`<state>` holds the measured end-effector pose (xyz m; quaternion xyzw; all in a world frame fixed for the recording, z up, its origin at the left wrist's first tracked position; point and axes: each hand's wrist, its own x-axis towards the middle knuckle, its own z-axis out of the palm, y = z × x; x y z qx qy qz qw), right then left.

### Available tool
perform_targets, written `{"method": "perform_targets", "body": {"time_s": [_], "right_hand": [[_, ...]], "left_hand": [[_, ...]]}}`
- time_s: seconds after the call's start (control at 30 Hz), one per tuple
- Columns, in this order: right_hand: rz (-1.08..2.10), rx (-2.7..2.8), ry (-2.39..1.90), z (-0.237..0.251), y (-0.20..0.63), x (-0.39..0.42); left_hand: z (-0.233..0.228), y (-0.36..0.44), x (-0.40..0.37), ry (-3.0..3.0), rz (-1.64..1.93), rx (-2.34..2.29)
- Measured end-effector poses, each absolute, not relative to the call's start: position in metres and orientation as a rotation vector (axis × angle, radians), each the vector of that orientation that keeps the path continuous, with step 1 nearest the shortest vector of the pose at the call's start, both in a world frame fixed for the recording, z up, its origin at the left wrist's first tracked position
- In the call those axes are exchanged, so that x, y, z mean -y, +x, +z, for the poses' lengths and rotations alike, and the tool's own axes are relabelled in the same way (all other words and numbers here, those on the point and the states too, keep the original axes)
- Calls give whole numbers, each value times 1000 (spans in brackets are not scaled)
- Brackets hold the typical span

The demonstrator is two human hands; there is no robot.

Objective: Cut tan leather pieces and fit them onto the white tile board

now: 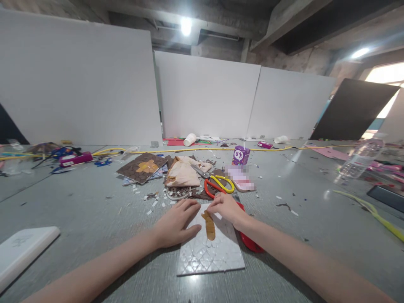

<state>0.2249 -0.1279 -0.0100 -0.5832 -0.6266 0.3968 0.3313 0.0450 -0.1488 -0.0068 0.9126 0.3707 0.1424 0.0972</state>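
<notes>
A white board (211,256) with a scored criss-cross pattern lies flat before me. On its upper part is a long golden-brown piece (210,228) with a narrower, uneven top end. My left hand (176,223) rests at the board's left edge, fingers stretched out and thumb over the surface, holding nothing. Fingertips of my right hand (226,208) are pinched together at the top of the brown piece; what is between them is hidden. Under my right forearm sits a red object (251,244), partly covered. Scissors (217,185) with red and yellow handles lie just beyond the board.
Behind the scissors are a cream cloth (183,170), a brown patterned board (142,167) and scattered scraps. A purple drink carton (240,155) stands beyond a phone (241,179). A white box-like object (25,252) lies left, a clear bottle (361,158) right. A yellow cable (189,150) crosses behind.
</notes>
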Motion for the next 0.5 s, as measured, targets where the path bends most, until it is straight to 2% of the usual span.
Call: {"method": "perform_targets", "body": {"time_s": [0.23,0.5], "right_hand": [[1258,1448,-1509,-5,225,128],[1070,1633,-1539,-8,224,130]], "left_hand": [[-8,44,148,2708,437,-1088],[-7,44,149,2720,437,-1090]]}}
